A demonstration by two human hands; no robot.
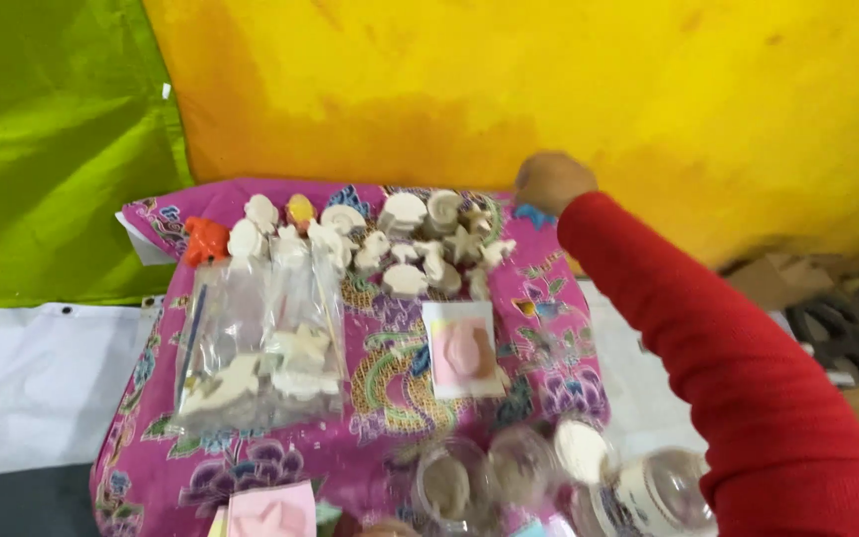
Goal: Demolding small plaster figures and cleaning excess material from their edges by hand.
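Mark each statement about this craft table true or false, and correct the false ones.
1. The right hand reaches to the far edge of the cloth. True.
2. The sleeve is blue. False: it is red.
3. The white figures lie at the far end of the cloth. True.
4. The bags are opaque black. False: they are clear plastic with pale shapes inside.
5. The backdrop behind the hand is purple. False: it is yellow.
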